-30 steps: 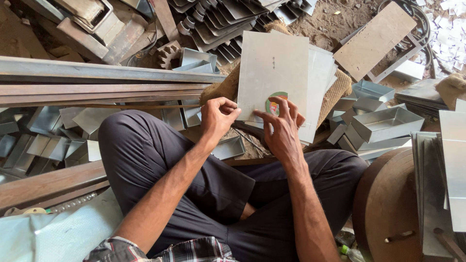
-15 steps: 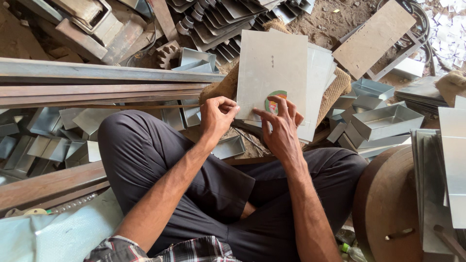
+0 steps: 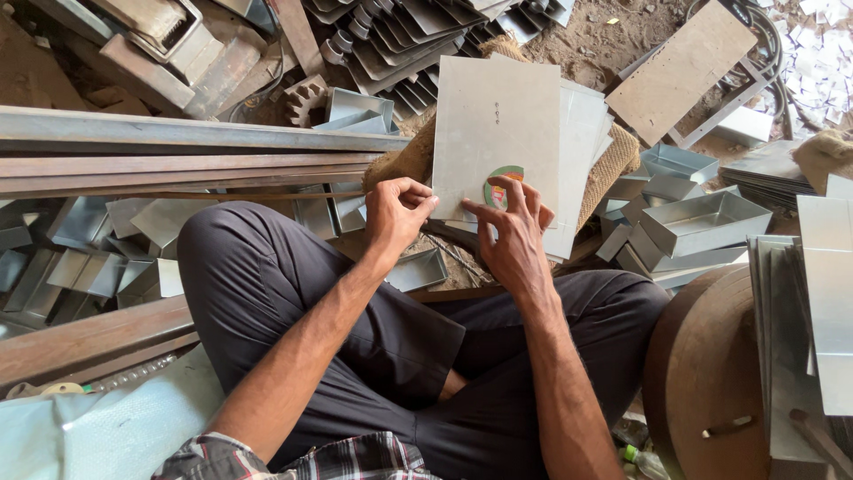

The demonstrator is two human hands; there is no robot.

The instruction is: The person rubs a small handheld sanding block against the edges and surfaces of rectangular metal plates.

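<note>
You sit cross-legged in dark trousers (image 3: 293,293), looking down at a flat grey sheet-metal panel (image 3: 498,116) that lies on top of a stack of like sheets (image 3: 582,151), itself resting on a burlap pad (image 3: 613,156) just beyond your knees. Your left hand (image 3: 397,213) is curled at the panel's near left corner, thumb and forefinger pinched together on the lower edge of the sheet. Your right hand (image 3: 511,236) is spread, its fingers (image 3: 520,191) pressed down flat on the panel's near edge, partly covering a small round green and orange sticker (image 3: 502,182) stuck to the metal. The index finger of that hand points left along the bottom edge toward your left thumb, the two nearly touching. To your left, long steel bars (image 3: 178,151) run across the floor, with folded metal pieces (image 3: 80,258) heaped below them. To your right, shallow sheet-metal trays (image 3: 702,218) lie in a loose pile, near a round wooden block (image 3: 711,373) and a stack of upright cut sheets (image 3: 817,293). A brown board (image 3: 680,67) lies on the dirt beyond the panel, and ribbed dark metal parts (image 3: 418,36) are piled at the top.
</note>
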